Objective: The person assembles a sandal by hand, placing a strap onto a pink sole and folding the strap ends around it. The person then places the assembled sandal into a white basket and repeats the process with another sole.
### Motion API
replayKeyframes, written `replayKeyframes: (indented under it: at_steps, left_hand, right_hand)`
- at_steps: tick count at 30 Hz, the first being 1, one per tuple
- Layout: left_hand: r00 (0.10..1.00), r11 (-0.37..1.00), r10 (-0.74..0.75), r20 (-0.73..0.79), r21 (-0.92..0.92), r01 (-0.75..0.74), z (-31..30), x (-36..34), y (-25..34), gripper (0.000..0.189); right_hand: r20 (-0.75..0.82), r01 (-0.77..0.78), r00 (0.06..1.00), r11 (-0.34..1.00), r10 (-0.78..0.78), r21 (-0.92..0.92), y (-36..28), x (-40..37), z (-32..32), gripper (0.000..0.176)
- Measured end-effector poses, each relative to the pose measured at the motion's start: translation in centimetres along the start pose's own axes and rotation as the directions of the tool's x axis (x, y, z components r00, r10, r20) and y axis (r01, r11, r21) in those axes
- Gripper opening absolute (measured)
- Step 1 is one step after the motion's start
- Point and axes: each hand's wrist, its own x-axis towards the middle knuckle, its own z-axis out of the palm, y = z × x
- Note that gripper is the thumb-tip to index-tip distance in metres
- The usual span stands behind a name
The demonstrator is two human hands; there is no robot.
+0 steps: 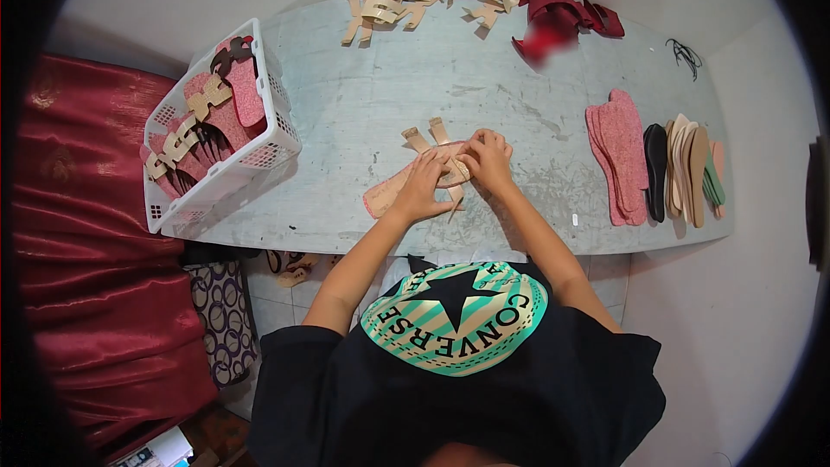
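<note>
The sole (386, 194) was judged light and flexible, its straps (439, 131) thin and easily creased, and was thought best held by its side edges. It was laid slantwise on the bench (346, 104). Its middle was covered by the left grip (421, 188), spread with thumb apart; its right end was met by the right grip (487, 161), fingers curled, though whether anything was pinched could not be told.

Single head-worn camera; faces forward and steeply down. Wide, dark-rimmed view, close above the shirt (346, 389), covers left hand (421, 187), right hand (489, 161) and full-width worktop (346, 104).
</note>
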Motion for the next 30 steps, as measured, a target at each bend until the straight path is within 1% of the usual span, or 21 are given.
replayKeyframes:
  at_steps: [1,3,4,6,7,8,9,10,11,12,13,14,16,18,19,21,25,27,28,30]
  left_hand:
    - [1.000,1.000,-0.005,0.002,-0.005,0.005,-0.1,0.0,0.0,0.068]
    - [1.000,1.000,-0.006,-0.011,-0.024,0.006,-0.1,0.1,0.0,0.072]
    - [1.000,0.999,-0.010,-0.025,-0.046,0.009,-0.1,0.1,0.0,0.075]
    - [1.000,0.998,-0.005,-0.020,-0.066,0.003,-0.3,0.0,0.0,0.079]
    - [1.000,0.996,0.000,-0.015,-0.086,-0.001,-0.5,0.0,0.0,0.082]
    - [1.000,0.997,0.002,-0.018,-0.082,-0.004,-0.6,0.1,0.1,0.082]
    - [1.000,0.995,0.014,-0.002,-0.094,-0.014,-0.7,0.1,0.2,0.086]
    - [1.000,0.994,0.025,0.013,-0.106,-0.023,-0.8,0.1,0.3,0.090]
    - [1.000,0.995,0.027,0.011,-0.101,-0.025,-0.9,0.1,0.4,0.090]
    - [0.997,0.998,0.063,0.040,-0.026,-0.062,-0.9,0.1,0.4,0.088]
    - [0.993,0.994,0.098,0.072,0.047,-0.101,-0.9,0.1,0.4,0.086]
    - [0.992,0.993,0.101,0.074,0.049,-0.104,-0.7,0.1,0.5,0.086]
    - [0.992,0.986,0.104,0.067,0.127,-0.112,-0.5,0.2,0.6,0.079]
    - [0.993,0.987,0.104,0.054,0.117,-0.110,-0.4,0.2,0.7,0.079]
    - [0.994,0.989,0.103,0.039,0.106,-0.106,-0.4,0.2,0.8,0.079]
    - [0.996,0.991,0.086,0.030,0.097,-0.088,-0.5,0.2,1.1,0.078]
    - [0.999,0.997,0.019,0.028,0.078,-0.022,-0.6,0.1,1.4,0.075]
    - [0.999,0.997,0.044,0.016,0.064,-0.045,-0.6,0.2,1.4,0.074]
    - [0.998,0.996,0.070,0.002,0.054,-0.070,-0.6,0.3,1.3,0.073]
    - [0.998,0.996,0.068,-0.002,0.066,-0.067,-0.7,0.3,1.4,0.073]
  right_hand:
    - [-0.003,0.000,1.000,1.000,0.000,0.001,-0.1,0.2,-0.2,0.018]
    - [0.083,-0.144,0.986,0.989,0.141,0.026,-0.2,0.7,-0.8,0.038]
    - [0.080,-0.143,0.987,0.989,0.141,0.025,0.0,1.0,-0.7,0.038]
    - [0.126,-0.267,0.954,0.962,0.272,-0.056,0.3,1.6,-0.6,0.070]
    - [0.123,-0.264,0.955,0.963,0.270,-0.056,0.4,1.8,-0.7,0.070]
    - [0.134,-0.295,0.943,0.951,0.305,-0.089,0.5,2.1,-0.7,0.081]
    - [0.145,-0.325,0.929,0.938,0.341,-0.122,0.2,2.3,-0.9,0.091]
    - [0.142,-0.321,0.931,0.939,0.336,-0.120,0.1,2.6,-1.1,0.091]
    - [0.180,-0.373,0.903,0.920,0.390,-0.124,-0.1,2.8,-1.4,0.095]
    - [0.217,-0.424,0.870,0.896,0.443,-0.130,-0.3,2.9,-1.6,0.099]
    - [0.215,-0.424,0.871,0.897,0.442,-0.128,-0.2,2.9,-1.6,0.099]
    - [0.220,-0.438,0.862,0.889,0.457,-0.132,-0.1,2.8,-1.5,0.099]
    - [0.225,-0.454,0.852,0.881,0.473,-0.135,0.3,2.3,-1.3,0.099]
    - [0.153,-0.415,0.888,0.899,0.434,-0.141,0.6,1.6,-0.9,0.095]
    - [0.154,-0.416,0.887,0.899,0.434,-0.140,0.7,1.1,-0.7,0.095]
    - [0.060,-0.324,0.943,0.945,0.326,-0.046,0.7,0.2,-0.5,0.090]
    - [0.083,-0.313,0.946,0.949,0.314,-0.029,0.1,-1.5,-1.3,0.089]
    - [0.143,-0.339,0.927,0.938,0.345,-0.068,-0.1,-2.1,-2.3,0.091]
    - [0.142,-0.339,0.927,0.938,0.346,-0.069,-0.1,-2.5,-2.5,0.091]
    - [0.161,-0.364,0.914,0.928,0.373,-0.081,-0.2,-3.0,-2.8,0.091]
